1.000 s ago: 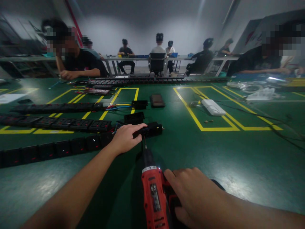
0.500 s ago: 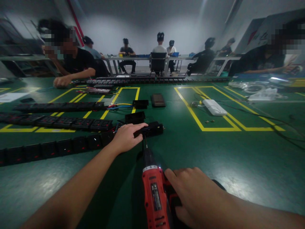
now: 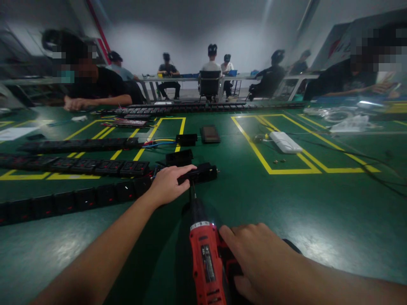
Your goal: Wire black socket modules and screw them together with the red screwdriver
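Observation:
My right hand [image 3: 257, 258] is wrapped around the grip of a red cordless drill [image 3: 203, 250]. The drill lies nearly level, its bit pointing away from me. The bit's tip meets the near side of a black end housing [image 3: 208, 173], or comes very close to it. My left hand [image 3: 168, 183] grips that housing, index finger stretched along its top and thumb on the near side. To the left, a black strip of sockets [image 3: 95, 197] runs up to the housing; my hand hides the joint. Just behind lies another black end piece [image 3: 179, 157].
Two more socket strips [image 3: 79, 145] lie behind, one with coloured wires [image 3: 162, 141]. A dark square object [image 3: 210, 134], a white power bank [image 3: 286, 142] and small metal parts [image 3: 280, 161] rest on the green table [image 3: 318, 207]. Co-workers sit left, right and beyond.
My hands, the drill and the housing stay almost in place. The view shifts slightly. At the left, a co-worker's raised hand has come down to the table.

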Tool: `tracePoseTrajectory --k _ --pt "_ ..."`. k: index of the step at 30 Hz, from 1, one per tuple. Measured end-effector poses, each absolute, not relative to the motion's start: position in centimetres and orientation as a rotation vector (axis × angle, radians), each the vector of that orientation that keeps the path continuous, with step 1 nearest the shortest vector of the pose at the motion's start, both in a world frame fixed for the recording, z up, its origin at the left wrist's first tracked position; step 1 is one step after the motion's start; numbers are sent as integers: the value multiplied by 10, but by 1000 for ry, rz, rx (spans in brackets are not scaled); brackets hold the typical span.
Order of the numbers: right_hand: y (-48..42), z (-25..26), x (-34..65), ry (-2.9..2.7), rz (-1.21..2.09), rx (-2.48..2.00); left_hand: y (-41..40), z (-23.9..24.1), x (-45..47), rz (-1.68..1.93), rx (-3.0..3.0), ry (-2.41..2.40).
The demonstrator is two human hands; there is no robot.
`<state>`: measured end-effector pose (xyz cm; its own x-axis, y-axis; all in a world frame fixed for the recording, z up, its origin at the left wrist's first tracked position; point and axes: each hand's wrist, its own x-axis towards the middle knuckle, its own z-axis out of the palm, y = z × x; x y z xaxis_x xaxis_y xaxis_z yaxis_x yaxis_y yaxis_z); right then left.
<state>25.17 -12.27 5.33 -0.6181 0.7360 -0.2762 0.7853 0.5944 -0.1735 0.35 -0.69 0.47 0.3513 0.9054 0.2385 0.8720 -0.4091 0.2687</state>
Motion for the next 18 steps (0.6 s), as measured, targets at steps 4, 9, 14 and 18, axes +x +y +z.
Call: tracePoseTrajectory --k 4,9,14,18 --pt "-122 54 251 2645 -421 1263 -6 4 3 540 2491 1647" --pt "-123 56 250 2644 -422 1257 -6 3 3 542 2487 1653" --pt "-123 57 250 2647 -420 1259 -6 4 3 532 2491 1659" --pt "-123 54 250 2657 -438 1286 -7 4 3 530 2487 1659"
